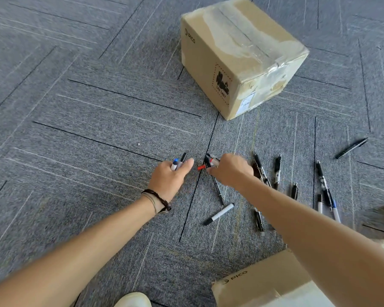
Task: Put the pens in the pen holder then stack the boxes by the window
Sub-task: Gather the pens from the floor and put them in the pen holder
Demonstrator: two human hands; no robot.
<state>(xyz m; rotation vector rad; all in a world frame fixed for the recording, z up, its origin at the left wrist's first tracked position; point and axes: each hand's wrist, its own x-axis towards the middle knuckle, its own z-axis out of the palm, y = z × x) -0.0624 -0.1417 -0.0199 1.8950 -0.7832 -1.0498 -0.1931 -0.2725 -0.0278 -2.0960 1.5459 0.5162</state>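
near box (pixel 262 282) | right hand (pixel 231 171) grips pens (pixel 210 162) | left hand (pixel 171 176) beside

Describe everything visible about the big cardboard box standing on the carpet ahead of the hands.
The cardboard box is a brown, roughly cube-shaped carton standing upright on the grey carpet, one corner turned toward the camera. Its top flaps are closed under clear, wrinkled tape. One side bears "PICO" lettering and a dotted-frame label reading UN 3481; the neighbouring side carries a white sticker. Nothing touches it but the floor.
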